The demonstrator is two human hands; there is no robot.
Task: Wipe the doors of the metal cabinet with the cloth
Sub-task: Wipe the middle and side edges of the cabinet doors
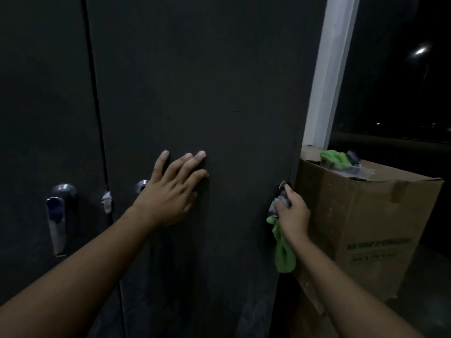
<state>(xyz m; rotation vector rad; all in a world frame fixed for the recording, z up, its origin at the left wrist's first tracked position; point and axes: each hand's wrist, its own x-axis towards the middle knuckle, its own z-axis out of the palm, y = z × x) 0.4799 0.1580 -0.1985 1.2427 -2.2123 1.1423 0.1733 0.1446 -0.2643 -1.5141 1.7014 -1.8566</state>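
Pressing flat on the dark metal cabinet (195, 45), your left hand (170, 191) has its fingers straight and spread, grasping nothing. Your right hand (292, 213) is curled round the green cloth (283, 252) at the right edge of the same door. The top of the cloth is bunched in your fist and its tail hangs free below your wrist.

Count two doors: the left door (36, 106) and the right door (231, 118), parted by one thin vertical seam. Both your hands are on the right one.

There is one lever handle (59, 215) on the left door, and one scrap of pale tape (107, 202) on the seam. One round lock (142, 186) is half hidden behind your left hand. One more round metal fitting (284, 185) sits just above your right fingertips, and you cannot tell what it is.

A grey wad shows in your right fist with the cloth, too blurred to name.

Just beside the cabinet on the right stands one cardboard box (366, 228). Its green print is too blurred to read. On top of it lies a second green cloth (333, 158), touching something grey and crumpled that you cannot identify.

One white post (329, 69) rises behind the box. Beyond it all is dark but for a few small lights. The frame cuts off the tops and bottoms of both doors.
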